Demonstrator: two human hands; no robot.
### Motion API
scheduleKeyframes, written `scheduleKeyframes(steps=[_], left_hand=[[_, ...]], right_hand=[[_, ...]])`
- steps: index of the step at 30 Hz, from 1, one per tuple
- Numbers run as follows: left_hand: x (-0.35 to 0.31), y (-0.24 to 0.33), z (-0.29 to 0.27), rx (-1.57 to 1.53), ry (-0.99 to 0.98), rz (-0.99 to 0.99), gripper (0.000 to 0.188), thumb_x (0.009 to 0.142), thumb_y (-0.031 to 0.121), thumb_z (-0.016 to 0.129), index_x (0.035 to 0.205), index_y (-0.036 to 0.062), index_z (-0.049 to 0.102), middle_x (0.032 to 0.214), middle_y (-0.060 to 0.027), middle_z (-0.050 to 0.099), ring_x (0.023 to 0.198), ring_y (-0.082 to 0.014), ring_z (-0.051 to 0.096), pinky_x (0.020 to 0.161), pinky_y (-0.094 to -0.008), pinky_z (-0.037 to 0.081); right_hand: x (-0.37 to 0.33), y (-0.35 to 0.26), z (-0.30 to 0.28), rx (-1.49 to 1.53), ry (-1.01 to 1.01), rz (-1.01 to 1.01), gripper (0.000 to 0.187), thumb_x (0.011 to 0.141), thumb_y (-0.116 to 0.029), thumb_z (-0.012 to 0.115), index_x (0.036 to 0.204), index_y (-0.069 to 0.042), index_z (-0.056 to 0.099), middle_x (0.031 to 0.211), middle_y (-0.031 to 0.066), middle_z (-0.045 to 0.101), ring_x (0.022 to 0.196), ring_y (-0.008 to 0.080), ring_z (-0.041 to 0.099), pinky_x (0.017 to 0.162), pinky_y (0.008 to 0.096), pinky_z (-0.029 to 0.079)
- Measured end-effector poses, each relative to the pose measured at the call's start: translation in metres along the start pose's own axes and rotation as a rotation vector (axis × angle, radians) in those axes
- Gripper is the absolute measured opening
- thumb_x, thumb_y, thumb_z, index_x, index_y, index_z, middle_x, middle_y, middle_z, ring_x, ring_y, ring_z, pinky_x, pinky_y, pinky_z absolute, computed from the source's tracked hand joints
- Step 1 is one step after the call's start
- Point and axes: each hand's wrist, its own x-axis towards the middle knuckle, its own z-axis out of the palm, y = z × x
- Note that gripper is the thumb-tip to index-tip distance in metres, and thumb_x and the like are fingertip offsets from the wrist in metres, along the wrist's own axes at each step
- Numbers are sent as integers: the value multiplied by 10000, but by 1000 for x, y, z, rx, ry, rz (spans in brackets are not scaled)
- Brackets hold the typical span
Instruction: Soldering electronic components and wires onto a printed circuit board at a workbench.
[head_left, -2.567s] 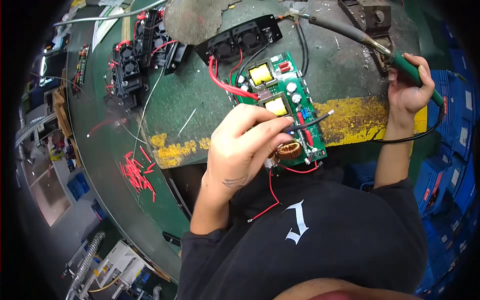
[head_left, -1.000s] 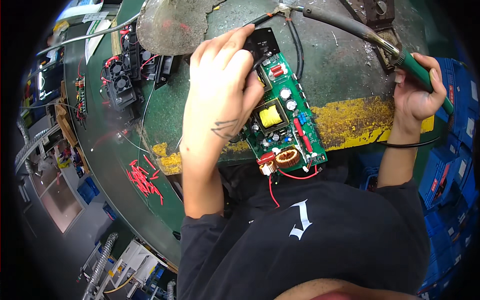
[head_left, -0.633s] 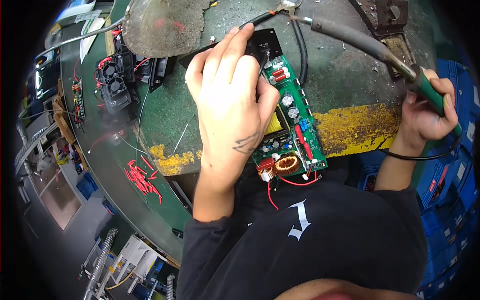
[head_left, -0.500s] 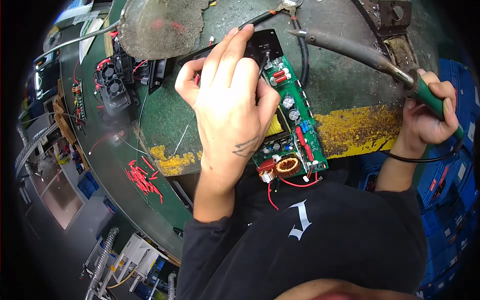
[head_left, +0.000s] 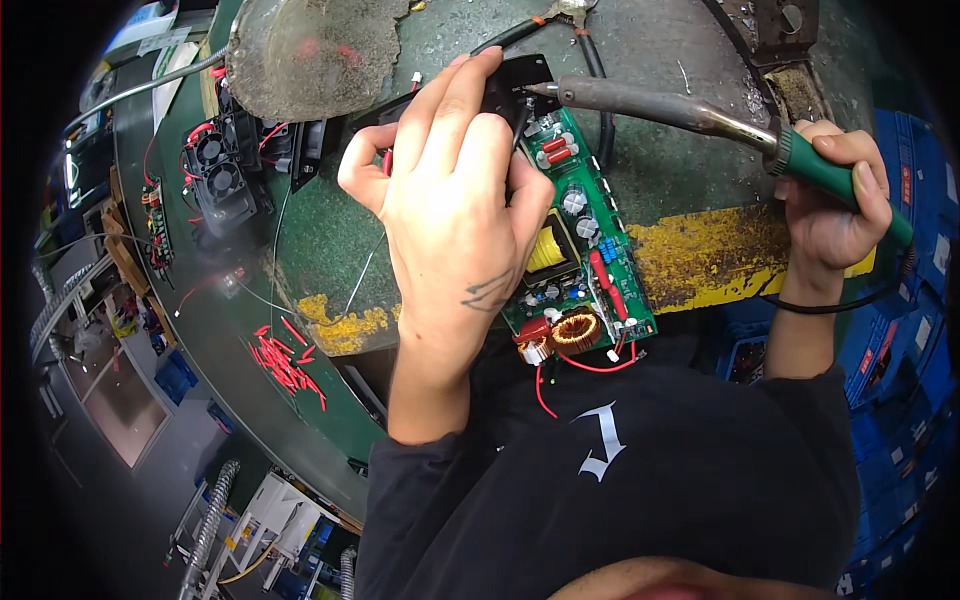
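My left hand lies palm down over a black end panel, two fingers stretched to its far edge. Its index finger and thumb close around a black wire that runs up to a terminal on the panel; the grip itself is mostly hidden. Joined to the panel is a green circuit board with a yellow transformer, capacitors and a copper-wound coil. My right hand is wrapped round the green handle of a soldering iron, whose tip is at the terminal.
Pliers with dark handles lie behind the board. To the left are black fans, a pile of red sleeves and a worn grey disc. A metal stand is at the back right, with blue bins beside the bench.
My right hand has moved left, bringing the soldering iron's tip from above the bench to the panel's terminal. My left hand has shifted only slightly left.
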Motion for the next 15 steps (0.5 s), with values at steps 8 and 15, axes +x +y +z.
scheduleKeyframes(steps=[8,15], left_hand=[[1,4,-4,11,-29,-17,172,738,52,705,785,79,542,1379,-70,659,1224,-196,606,1026,-376,262],[1,4,-1,23,-36,-26,159,747,59,701,787,74,549,1376,-73,656,1231,-200,599,1020,-385,270]], right_hand=[[0,0,1,45,-8,42,408,991,-277,377,1068,40,624,870,211,625,675,219,528,603,326,454],[1,4,-2,35,-12,33,402,990,-270,378,1066,37,625,856,207,622,675,217,525,596,321,449]])
